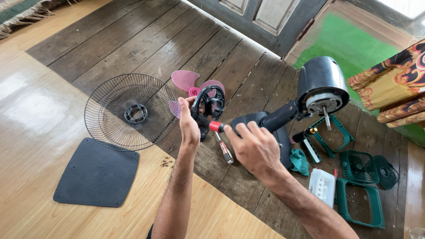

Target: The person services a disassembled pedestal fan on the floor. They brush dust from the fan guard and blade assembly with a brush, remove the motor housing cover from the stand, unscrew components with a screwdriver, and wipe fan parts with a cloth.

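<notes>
My left hand (189,125) holds a round black plastic fan part (210,101) upright above the floor. My right hand (253,147) grips a screwdriver with a red and black handle (212,126), its tip pointing at that black part. Just past them lies a pink fan blade (188,79) on the dark floorboards. A black wire fan guard (131,111) lies flat to the left. The fan's black motor housing (321,84) with its bare shaft lies to the right, joined to the stand neck (276,117).
A second screwdriver (225,149) lies on the boards below my hands. A dark grey mat (98,175) sits at the lower left, small screws (167,162) beside it. Green plastic frames and grilles (364,186), a white box (322,186) and a teal cloth (300,161) lie at the right.
</notes>
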Demonstrator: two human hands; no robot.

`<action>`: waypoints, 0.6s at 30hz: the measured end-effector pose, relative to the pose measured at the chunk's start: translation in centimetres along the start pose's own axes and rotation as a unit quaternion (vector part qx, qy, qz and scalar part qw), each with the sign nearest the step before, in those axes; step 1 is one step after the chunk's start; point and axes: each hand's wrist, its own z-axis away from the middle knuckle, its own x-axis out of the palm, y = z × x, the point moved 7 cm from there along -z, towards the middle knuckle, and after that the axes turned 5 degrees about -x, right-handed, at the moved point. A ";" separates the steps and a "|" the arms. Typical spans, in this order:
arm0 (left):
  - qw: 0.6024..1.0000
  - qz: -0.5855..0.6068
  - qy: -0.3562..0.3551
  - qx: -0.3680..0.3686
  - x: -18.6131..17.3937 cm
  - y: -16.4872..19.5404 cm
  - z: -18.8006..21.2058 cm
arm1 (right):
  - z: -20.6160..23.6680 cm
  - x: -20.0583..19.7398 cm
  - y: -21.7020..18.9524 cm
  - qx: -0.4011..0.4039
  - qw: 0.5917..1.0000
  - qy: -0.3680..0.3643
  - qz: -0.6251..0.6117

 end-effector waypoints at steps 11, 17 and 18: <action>0.998 0.036 0.011 0.043 -0.5 0.1 -0.3 | 0.7 1.2 -0.4 -0.010 1.000 0.003 -0.017; 0.992 0.103 0.057 0.049 -2.0 0.9 -0.9 | 1.4 2.4 2.2 0.055 0.998 -0.039 -0.012; 0.991 0.113 0.061 0.035 -2.0 0.9 -0.8 | 1.5 2.1 2.9 0.069 0.997 -0.026 -0.021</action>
